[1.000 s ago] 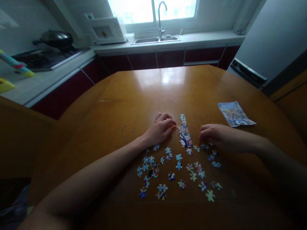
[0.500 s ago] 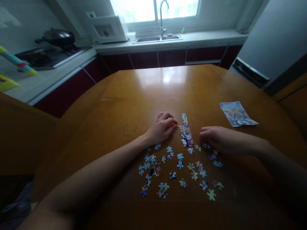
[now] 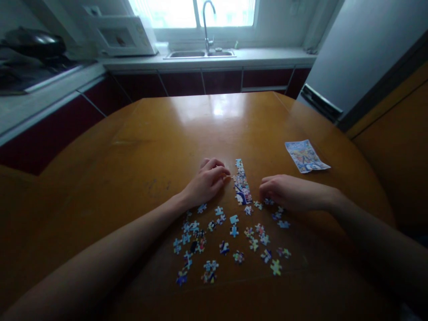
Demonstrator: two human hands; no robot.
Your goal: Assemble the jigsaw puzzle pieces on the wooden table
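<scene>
A narrow strip of joined puzzle pieces (image 3: pixel 241 183) lies on the wooden table (image 3: pixel 167 142). My left hand (image 3: pixel 206 182) rests just left of the strip, fingers curled, with its fingertips pinched on a small piece at the strip's left edge. My right hand (image 3: pixel 286 191) lies palm down just right of the strip, fingers curled, over a few loose pieces; whether it holds one is hidden. Several loose puzzle pieces (image 3: pixel 230 240) are scattered on the table in front of me, below both hands.
A printed picture sheet (image 3: pixel 306 156) lies on the table at the right. Beyond the table run a counter with a sink and tap (image 3: pixel 207 31), a white microwave (image 3: pixel 117 38) and a dark pan (image 3: pixel 33 42). A grey fridge (image 3: pixel 354 49) stands at the right.
The view has shifted so everything sits further left in frame. Both hands stay beside the strip, hardly moved relative to it.
</scene>
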